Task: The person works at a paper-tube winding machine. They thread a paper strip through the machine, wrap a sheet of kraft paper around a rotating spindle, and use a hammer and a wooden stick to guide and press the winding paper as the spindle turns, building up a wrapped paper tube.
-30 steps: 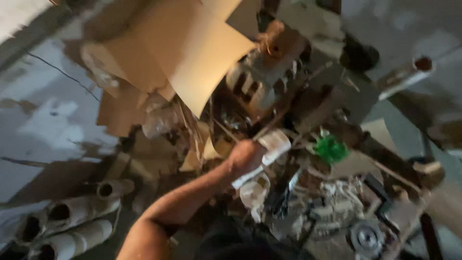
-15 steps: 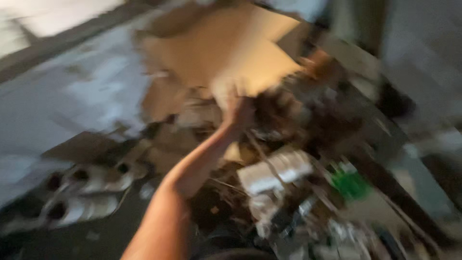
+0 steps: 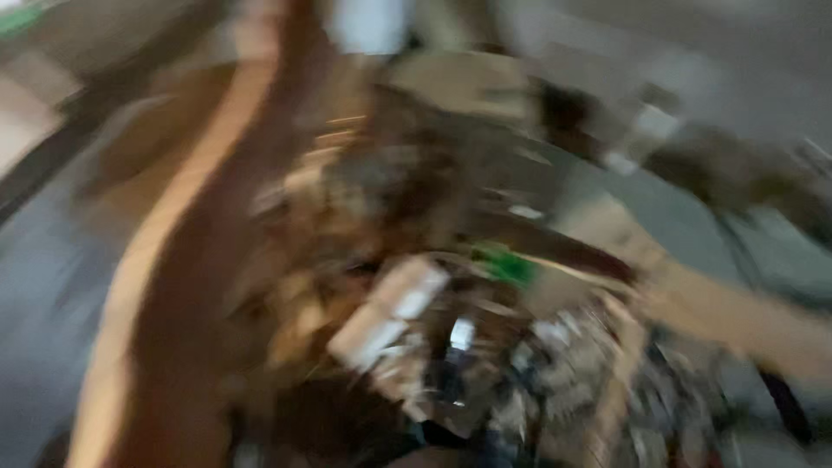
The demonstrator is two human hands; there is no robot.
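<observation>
The view is heavily smeared by motion. My left arm [image 3: 165,286] runs as a long streak from the bottom left up to the top edge, and its hand [image 3: 260,35] is too blurred to show its fingers. A tan streak from the right edge looks like my right forearm, with the right hand [image 3: 628,316] over a pile of mixed scrap [image 3: 485,373]. Whether it holds anything cannot be told. In the pile lie a white roll-shaped piece [image 3: 390,316] and a small green item [image 3: 507,264].
Brown cardboard-like pieces [image 3: 459,82] lie at the back of the pile. Grey concrete floor [image 3: 43,286] shows at left and upper right. A dark edge [image 3: 35,186] crosses the upper left corner.
The camera has swung sharply, and the picture is far more blurred. My left arm has stretched further up and away. A tan streak like my right arm has come in from the right.
</observation>
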